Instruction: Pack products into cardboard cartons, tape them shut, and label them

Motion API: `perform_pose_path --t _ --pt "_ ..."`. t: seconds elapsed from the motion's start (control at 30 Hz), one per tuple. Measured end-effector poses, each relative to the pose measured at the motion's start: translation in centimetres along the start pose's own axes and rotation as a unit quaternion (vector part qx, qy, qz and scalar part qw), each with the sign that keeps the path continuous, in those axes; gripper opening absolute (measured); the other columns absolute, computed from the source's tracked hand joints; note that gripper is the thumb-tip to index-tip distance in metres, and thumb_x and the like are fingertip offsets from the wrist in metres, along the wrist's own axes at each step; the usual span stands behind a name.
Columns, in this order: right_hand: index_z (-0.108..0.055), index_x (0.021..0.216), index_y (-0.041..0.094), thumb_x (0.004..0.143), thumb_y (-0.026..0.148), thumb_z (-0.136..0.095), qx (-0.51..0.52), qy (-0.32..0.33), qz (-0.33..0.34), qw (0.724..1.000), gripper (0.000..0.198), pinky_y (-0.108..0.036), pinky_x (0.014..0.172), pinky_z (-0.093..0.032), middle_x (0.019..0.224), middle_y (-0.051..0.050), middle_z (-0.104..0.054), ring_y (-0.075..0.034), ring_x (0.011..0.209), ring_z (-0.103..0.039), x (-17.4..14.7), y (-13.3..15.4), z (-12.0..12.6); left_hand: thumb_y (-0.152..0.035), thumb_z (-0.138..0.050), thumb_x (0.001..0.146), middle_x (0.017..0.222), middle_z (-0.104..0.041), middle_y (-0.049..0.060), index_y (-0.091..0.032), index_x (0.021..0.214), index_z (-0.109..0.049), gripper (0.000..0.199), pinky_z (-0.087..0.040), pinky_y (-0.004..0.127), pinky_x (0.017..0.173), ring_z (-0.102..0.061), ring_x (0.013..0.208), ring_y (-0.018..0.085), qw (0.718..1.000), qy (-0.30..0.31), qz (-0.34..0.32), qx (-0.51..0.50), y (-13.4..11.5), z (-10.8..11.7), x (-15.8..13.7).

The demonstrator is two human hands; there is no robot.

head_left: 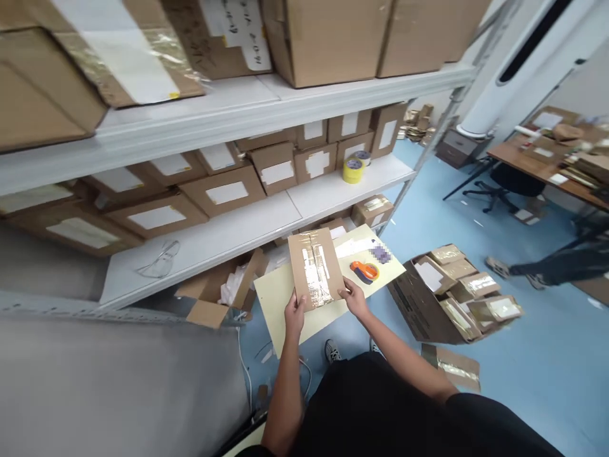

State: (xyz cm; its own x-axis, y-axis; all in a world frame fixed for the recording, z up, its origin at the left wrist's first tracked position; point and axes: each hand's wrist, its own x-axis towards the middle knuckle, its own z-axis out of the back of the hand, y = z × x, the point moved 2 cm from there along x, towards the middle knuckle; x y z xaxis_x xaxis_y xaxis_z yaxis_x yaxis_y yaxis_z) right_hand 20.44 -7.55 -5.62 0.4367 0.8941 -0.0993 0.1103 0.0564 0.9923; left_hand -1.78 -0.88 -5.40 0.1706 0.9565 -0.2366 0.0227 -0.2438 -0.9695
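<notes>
A flat cardboard box (299, 254), sealed with shiny clear tape along its middle, is held between my two hands. My left hand (295, 314) grips its near left corner, thumb on top. At the near right corner my right hand (353, 297) pinches the edge. Beneath the box lies a pale yellow board (276, 298). On that board, right of the box, rests an orange and dark-blue tape dispenser (364, 271). Beyond it sits a purple item (380, 252), blurred out.
A metal shelf (247, 235) ahead carries labelled cardboard boxes, yellow tape rolls (353, 170) and clear safety glasses (162, 260). An open carton (223, 292) stands lower left. A large carton (409, 304) full of taped parcels stands right. Another person's legs (547, 260) show beyond.
</notes>
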Motion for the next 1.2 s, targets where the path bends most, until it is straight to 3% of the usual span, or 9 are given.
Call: perform_pose_path --t 0.13,0.23,0.37,0.53,0.7,0.93,1.07,1.2 --pt "-0.068 0.128 0.025 0.077 0.038 -0.075 0.025 -0.085 0.018 0.996 0.052 -0.049 0.099 -0.058 0.133 -0.009 -0.072 -0.032 0.125 -0.067 -0.5 1.6 4.2 -0.049 -0.074 0.089 0.141 -0.067 0.010 -0.019 0.149 -0.056 0.070 -0.046 0.043 0.117 -0.063 0.131 0.027 0.997 0.067 -0.017 0.020 -2.3 -4.7 1.4" --pt "-0.068 0.123 0.025 0.077 0.040 -0.077 0.031 -0.158 0.030 0.987 0.049 -0.050 0.099 -0.057 0.130 -0.009 -0.073 -0.032 0.122 -0.068 -1.6 2.3 8.3 -0.048 -0.074 0.088 0.145 -0.064 0.010 -0.018 0.150 -0.055 0.071 -0.045 0.043 0.118 -0.062 0.132 0.027 0.993 0.115 -0.016 0.035 -3.2 -9.4 2.1" --pt "-0.069 0.120 0.023 0.078 0.045 -0.078 0.016 -0.258 0.037 0.965 0.048 -0.053 0.105 -0.053 0.130 -0.011 -0.073 -0.033 0.121 -0.069 -4.0 3.1 14.9 -0.049 -0.074 0.089 0.148 -0.062 0.008 -0.019 0.149 -0.056 0.069 -0.044 0.043 0.119 -0.061 0.134 0.027 0.977 0.201 -0.014 0.065 -3.6 -17.2 1.7" --pt "-0.069 0.123 0.022 0.080 0.048 -0.077 0.008 -0.363 0.043 0.931 0.051 -0.055 0.110 -0.049 0.132 -0.013 -0.072 -0.034 0.123 -0.067 -8.5 3.5 24.2 -0.049 -0.073 0.090 0.148 -0.061 0.009 -0.019 0.149 -0.056 0.068 -0.043 0.044 0.120 -0.058 0.137 0.028 0.945 0.313 0.004 0.099 -2.8 -28.2 -1.0" --pt "-0.067 0.124 0.021 0.081 0.052 -0.076 0.024 -0.460 0.039 0.887 0.055 -0.054 0.108 -0.052 0.128 -0.014 -0.074 -0.032 0.119 -0.069 -14.7 3.7 34.3 -0.053 -0.071 0.090 0.144 -0.065 0.010 -0.018 0.146 -0.059 0.067 -0.041 0.046 0.121 -0.059 0.137 0.030 0.891 0.436 -0.007 0.123 -1.0 -40.8 -6.1" --pt "-0.066 0.128 0.017 0.079 0.057 -0.075 0.039 -0.595 0.006 0.803 0.064 -0.053 0.104 -0.056 0.131 -0.018 -0.072 -0.034 0.120 -0.070 -25.6 3.2 47.3 -0.058 -0.068 0.089 0.143 -0.065 0.011 -0.017 0.142 -0.064 0.067 -0.039 0.047 0.120 -0.058 0.137 0.031 0.801 0.582 -0.012 0.140 4.3 -57.3 -16.7" --pt "-0.065 0.131 0.018 0.081 0.057 -0.072 0.019 -0.648 -0.014 0.762 0.064 -0.051 0.104 -0.057 0.133 -0.017 -0.071 -0.033 0.120 -0.069 -31.7 2.2 52.5 -0.059 -0.067 0.088 0.142 -0.066 0.012 -0.016 0.139 -0.066 0.066 -0.038 0.047 0.121 -0.057 0.138 0.031 0.751 0.646 -0.013 0.137 7.4 -64.3 -23.3" --pt "-0.064 0.132 0.018 0.084 0.056 -0.068 0.003 -0.690 -0.021 0.723 0.062 -0.051 0.106 -0.055 0.133 -0.015 -0.071 -0.032 0.124 -0.068 -36.3 1.0 56.4 -0.059 -0.063 0.091 0.141 -0.067 0.012 -0.017 0.141 -0.064 0.065 -0.040 0.047 0.119 -0.058 0.136 0.030 0.707 0.694 0.004 0.136 10.4 -68.6 -28.7"
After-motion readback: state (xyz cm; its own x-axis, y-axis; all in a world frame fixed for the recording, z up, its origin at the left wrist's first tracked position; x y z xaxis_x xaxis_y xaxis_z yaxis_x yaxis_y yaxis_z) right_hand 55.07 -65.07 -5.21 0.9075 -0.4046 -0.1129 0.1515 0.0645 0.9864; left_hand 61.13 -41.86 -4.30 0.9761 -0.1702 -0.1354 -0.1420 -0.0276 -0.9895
